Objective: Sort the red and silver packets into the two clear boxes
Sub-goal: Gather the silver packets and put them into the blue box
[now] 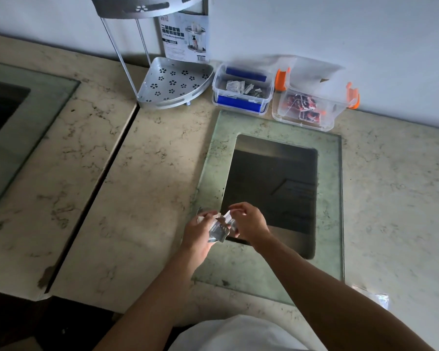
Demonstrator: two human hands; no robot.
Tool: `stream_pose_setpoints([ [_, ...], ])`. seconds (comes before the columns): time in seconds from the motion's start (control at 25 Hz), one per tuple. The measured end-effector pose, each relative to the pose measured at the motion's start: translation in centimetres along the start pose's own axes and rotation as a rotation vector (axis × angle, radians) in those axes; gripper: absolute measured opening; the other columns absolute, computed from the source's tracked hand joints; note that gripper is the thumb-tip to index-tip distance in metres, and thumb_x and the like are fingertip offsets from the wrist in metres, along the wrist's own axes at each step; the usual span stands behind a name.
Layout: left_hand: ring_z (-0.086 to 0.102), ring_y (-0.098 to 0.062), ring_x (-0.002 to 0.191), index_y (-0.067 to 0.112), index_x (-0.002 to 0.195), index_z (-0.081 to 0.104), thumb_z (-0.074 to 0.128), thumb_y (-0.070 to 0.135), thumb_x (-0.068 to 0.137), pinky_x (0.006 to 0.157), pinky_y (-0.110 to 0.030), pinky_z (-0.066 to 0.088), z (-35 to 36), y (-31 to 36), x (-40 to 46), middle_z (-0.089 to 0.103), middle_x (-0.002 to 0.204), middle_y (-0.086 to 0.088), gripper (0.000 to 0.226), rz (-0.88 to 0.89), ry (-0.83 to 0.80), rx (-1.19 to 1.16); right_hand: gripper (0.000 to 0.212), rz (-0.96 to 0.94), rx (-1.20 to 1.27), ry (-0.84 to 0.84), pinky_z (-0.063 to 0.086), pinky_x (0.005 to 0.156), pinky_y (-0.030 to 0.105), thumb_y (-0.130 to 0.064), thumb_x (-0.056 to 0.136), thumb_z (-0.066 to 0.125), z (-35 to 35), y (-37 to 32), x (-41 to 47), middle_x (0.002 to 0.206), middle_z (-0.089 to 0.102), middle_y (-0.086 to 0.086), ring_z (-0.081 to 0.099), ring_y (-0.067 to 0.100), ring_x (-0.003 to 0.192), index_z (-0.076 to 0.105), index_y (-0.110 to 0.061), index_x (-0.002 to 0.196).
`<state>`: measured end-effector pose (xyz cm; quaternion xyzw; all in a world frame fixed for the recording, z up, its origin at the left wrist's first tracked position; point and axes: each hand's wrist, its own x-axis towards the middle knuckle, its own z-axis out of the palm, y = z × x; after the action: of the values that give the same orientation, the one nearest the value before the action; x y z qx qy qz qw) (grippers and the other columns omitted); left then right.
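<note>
1. The left hand [199, 233] and right hand [249, 221] met close together above the near-left corner of the glass panel [330, 198] set into the marble worktop [142, 173].
2. A bunch of silver packets [219, 228] sat between the two hands; the left grip was clenched on the bunch from below, and the right grip pinched one packet at the top of it.
3. At the back of the worktop, by the wall, the blue-latched clear box [242, 88] held silver packets.
4. Just beside it to the right, the orange-latched clear box [308, 107] held red packets [303, 106].
5. Both boxes stood open, well apart from the hands.
6. A perforated metal corner rack [174, 82] stood left of the blue-latched box, with its printed packaging card [184, 36] leaning on the wall behind.
</note>
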<state>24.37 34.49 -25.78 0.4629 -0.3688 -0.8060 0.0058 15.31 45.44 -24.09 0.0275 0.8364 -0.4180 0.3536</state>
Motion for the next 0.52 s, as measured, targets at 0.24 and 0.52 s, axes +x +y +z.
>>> stream_pose_setpoints([
  [0.24,0.058,-0.03,0.058,-0.004,0.102,0.057,0.067,0.008,0.09,0.071,-0.05,0.054,-3.3,0.5,-1.7,0.055,0.068,-0.019,0.02,-0.001,0.084,-0.175,0.041,-0.11,-0.56,0.114,0.056,0.065,0.037,-0.033,0.086,0.075,0.7,1.5,-1.0,0.118,0.045,0.004,0.058,0.019,0.08,0.054,-0.016,0.117],
  [0.52,0.056,-0.028,0.055,-0.003,0.116,0.062,0.071,0.041,0.088,0.053,-0.036,0.049,-4.4,0.8,-1.1,0.054,0.072,-0.015,0.052,0.031,0.063,-0.121,0.012,0.008,0.178,-0.042,0.051,0.046,0.025,-0.015,0.093,0.069,2.2,-1.0,-1.9,0.087,0.074,0.011,0.065,0.012,0.052,0.065,-0.007,0.101],
])
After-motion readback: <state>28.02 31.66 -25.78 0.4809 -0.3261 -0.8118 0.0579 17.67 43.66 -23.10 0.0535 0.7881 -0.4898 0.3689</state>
